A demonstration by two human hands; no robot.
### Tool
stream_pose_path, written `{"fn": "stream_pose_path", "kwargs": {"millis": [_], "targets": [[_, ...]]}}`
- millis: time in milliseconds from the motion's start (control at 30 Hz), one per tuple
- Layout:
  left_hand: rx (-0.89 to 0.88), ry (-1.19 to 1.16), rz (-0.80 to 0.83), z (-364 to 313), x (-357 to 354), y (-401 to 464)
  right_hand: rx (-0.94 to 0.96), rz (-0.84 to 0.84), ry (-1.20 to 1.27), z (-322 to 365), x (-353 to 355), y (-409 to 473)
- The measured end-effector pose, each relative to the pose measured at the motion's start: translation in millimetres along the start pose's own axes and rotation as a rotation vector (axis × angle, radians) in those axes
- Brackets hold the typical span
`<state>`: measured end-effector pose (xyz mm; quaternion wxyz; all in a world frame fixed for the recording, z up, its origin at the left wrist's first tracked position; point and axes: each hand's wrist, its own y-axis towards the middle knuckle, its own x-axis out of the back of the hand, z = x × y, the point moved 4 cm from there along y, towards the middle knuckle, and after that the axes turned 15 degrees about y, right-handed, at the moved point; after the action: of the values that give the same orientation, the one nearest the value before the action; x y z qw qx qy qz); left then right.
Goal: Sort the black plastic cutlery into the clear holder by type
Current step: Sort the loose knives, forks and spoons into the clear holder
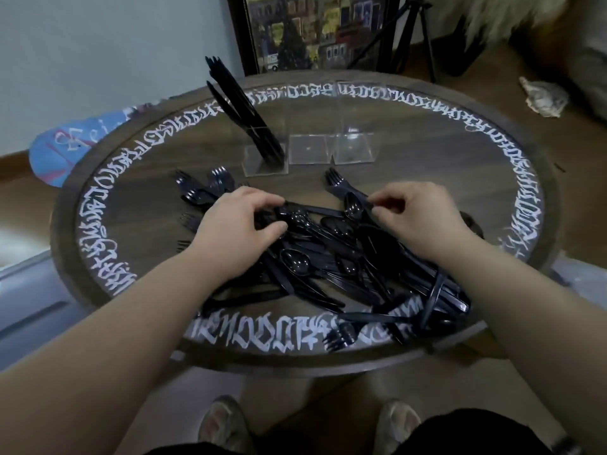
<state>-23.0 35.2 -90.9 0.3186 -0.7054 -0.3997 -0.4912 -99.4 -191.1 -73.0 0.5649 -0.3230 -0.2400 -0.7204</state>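
The person is in the picking step. Both hands are down in the pile of cutlery (331, 257) on the round table (512, 178). The left hand (239, 221) curls its fingers around black pieces at the top of the pile. The right hand (417, 215) pinches the handle of a spoon (353, 206). The clear holder (308, 149) stands behind the pile; its left compartment has knives (243, 110), the other two look empty. Next, I think, the spoon must be lifted free and put into an empty compartment.
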Motion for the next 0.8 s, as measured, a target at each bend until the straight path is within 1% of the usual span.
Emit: {"fn": "stream_pose_path", "kwargs": {"millis": [133,233,300,400,467,567,633,700,800], "targets": [[-0.199,0.27,0.014,-35.4,-17.4,-27.5,-0.082,0.025,-0.107,-26.4,7.0,-28.4],[-0.264,0.451,0.066,-57.7,-32.6,-37.4,-0.107,0.001,-0.169,-41.1,14.4,-40.6],[-0.276,0.534,0.108,-65.2,-43.6,-39.5,-0.139,0.027,-0.205,-51.9,15.9,-45.0],[-0.234,0.542,0.116,-66.2,-52.3,-40.1,-0.179,0.07,-0.224,-64.3,10.6,-48.1],[-0.2,0.507,0.096,-65.2,-53.7,-37.9,-0.191,0.047,-0.186,-68.3,6.8,-47.9],[-0.158,0.482,0.091,-64.7,-55.5,-34.6,-0.168,0.01,-0.151,-69.6,2.3,-46.3],[-0.138,0.461,0.084,-65.5,-57.8,-34.9,-0.151,0.02,-0.164,-68.9,0.1,-46.2],[-0.131,0.445,0.078,-66.5,-60.0,-36.0,-0.146,0.034,-0.165,-68.9,-0.8,-45.3],[-0.137,0.424,0.074,-67.9,-61.5,-36.2,-0.126,0.011,-0.106,-70.0,-2.9,-41.3]]}}
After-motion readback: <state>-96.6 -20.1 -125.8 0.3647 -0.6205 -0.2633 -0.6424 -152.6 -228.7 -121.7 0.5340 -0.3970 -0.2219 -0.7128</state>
